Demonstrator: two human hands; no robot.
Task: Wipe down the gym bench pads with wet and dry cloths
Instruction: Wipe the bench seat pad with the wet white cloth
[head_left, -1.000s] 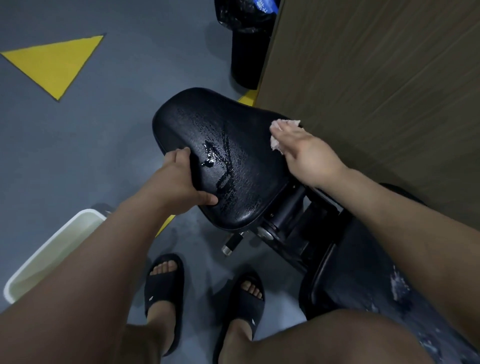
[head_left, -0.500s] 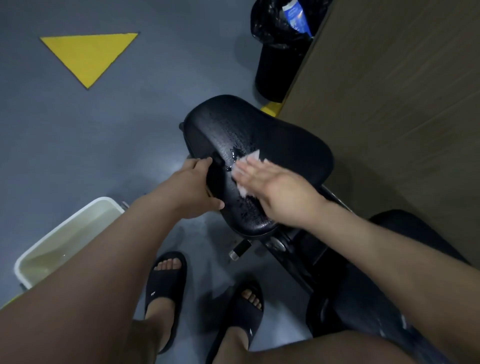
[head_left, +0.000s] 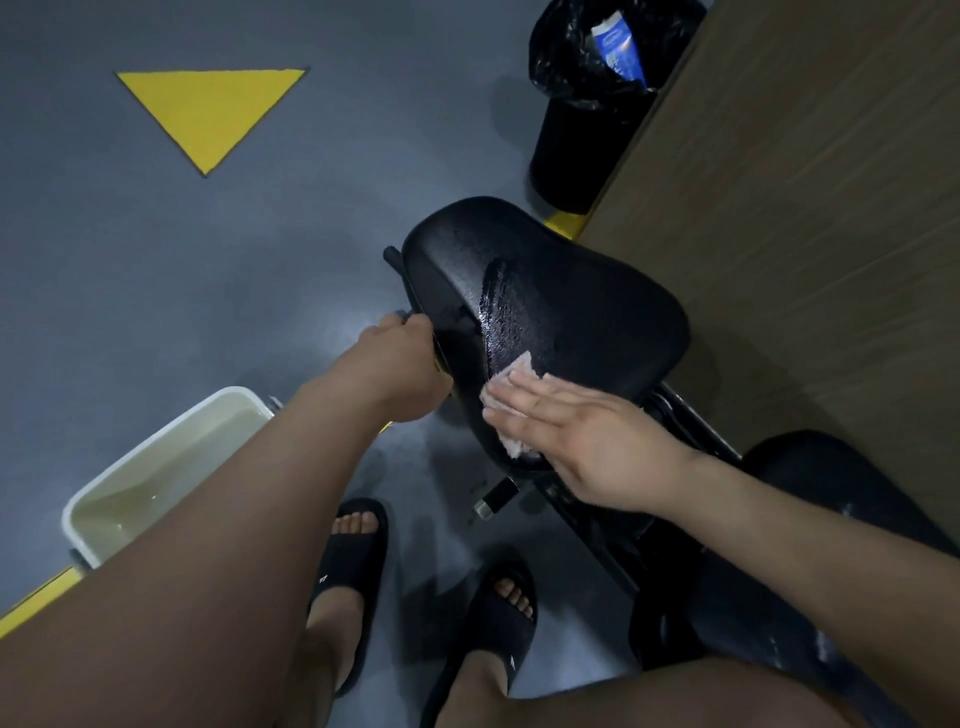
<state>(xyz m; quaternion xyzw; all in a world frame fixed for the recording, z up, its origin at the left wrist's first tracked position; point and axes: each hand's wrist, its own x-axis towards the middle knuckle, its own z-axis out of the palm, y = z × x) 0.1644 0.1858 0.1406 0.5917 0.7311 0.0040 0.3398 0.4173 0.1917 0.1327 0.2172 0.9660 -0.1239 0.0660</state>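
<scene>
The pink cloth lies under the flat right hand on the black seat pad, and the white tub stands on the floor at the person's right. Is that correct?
One detail is wrong: the head view shows the white tub on the floor at the person's left. The right hand does press the pink cloth flat on the seat pad.

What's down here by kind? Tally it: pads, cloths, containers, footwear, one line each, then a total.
Bench pads: 2 (seat pad, second pad)
Cloths: 1 (pink cloth)
Tubs: 1 (white tub)
Bins: 1 (black bin)
Sandals: 2 (left sandal, right sandal)
Total: 7
</scene>
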